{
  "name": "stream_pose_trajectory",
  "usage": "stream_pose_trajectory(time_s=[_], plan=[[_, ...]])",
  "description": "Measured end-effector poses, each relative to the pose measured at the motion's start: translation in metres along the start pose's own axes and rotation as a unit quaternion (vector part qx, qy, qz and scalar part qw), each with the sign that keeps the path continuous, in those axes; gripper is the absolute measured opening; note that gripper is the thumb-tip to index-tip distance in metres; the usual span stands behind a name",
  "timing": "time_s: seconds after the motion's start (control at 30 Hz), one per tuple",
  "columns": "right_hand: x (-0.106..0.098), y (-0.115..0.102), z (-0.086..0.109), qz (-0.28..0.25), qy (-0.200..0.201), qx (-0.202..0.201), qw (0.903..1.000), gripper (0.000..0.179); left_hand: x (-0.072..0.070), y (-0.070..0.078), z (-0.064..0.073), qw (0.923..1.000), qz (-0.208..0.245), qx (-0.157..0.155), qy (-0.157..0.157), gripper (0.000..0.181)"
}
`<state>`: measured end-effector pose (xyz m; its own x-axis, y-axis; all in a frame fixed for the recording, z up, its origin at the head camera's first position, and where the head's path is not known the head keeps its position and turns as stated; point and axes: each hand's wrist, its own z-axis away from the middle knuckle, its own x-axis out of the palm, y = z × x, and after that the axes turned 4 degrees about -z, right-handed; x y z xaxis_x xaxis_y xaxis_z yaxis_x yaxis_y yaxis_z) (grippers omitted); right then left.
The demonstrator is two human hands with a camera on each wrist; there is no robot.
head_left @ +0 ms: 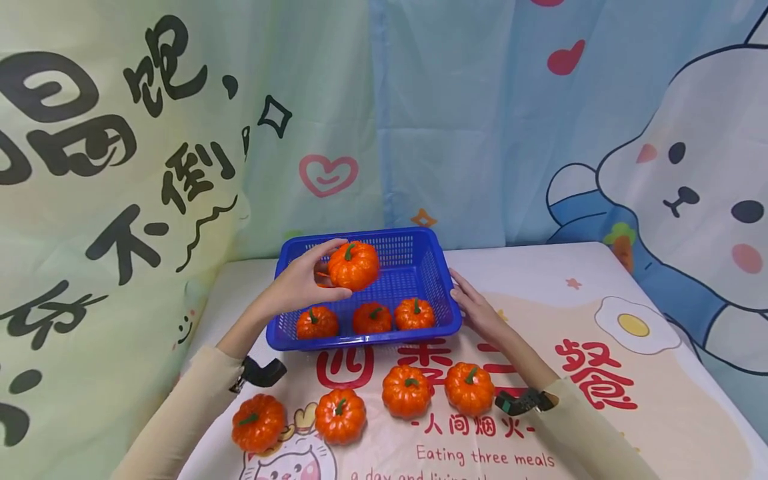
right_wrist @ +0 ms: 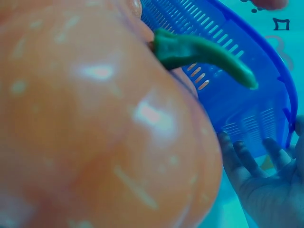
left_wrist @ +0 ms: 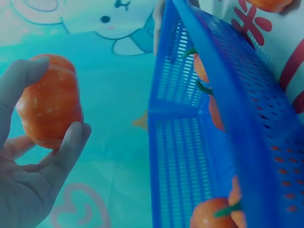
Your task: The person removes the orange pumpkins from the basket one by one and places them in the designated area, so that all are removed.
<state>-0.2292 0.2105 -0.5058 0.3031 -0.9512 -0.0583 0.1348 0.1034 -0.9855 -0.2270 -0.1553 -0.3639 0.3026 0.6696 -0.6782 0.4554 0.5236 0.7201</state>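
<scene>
My left hand (head_left: 306,283) grips a small orange pumpkin (head_left: 354,266) with a green stem, thumb on one side and fingers on the other. It holds the pumpkin above the left part of a blue plastic basket (head_left: 363,344). In the left wrist view the pumpkin (left_wrist: 51,102) shows between thumb and fingers, apart from the basket. My right hand (head_left: 478,310) touches the basket's right outer side, its fingers (right_wrist: 251,166) fairly straight and spread. Inside the basket, along the near wall, lie a left pumpkin (head_left: 317,323), a middle pumpkin (head_left: 372,319) and a right pumpkin (head_left: 415,314).
In front of the basket several more pumpkins stand in a loose row, from a left one (head_left: 259,423) to a right one (head_left: 470,389) near my right wrist. A printed cloth (head_left: 672,407) covers the table. Behind it hangs a patterned curtain (head_left: 444,133).
</scene>
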Motion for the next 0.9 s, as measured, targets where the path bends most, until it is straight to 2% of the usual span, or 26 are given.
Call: stream_pose_trajectory(time_s=[0.23,0.47,0.7,0.9], plan=[[0.001,0.002,0.001,-0.007,-0.009,0.003,0.9999,0.064,-0.013,-0.014,0.052,0.9979,0.016,-0.032,0.054,0.083],[-0.001,0.000,-0.001,-0.009,-0.007,0.003,0.9999,0.063,-0.030,-0.032,0.097,0.9906,0.038,-0.056,0.119,0.080],[0.000,-0.001,0.000,-0.014,-0.003,0.004,0.9999,0.062,-0.034,-0.055,0.131,0.9816,0.031,-0.120,0.146,0.081],[0.000,-0.001,0.000,-0.013,-0.006,0.001,0.9999,0.063,-0.032,-0.078,0.154,0.9765,0.012,-0.148,0.156,0.078]])
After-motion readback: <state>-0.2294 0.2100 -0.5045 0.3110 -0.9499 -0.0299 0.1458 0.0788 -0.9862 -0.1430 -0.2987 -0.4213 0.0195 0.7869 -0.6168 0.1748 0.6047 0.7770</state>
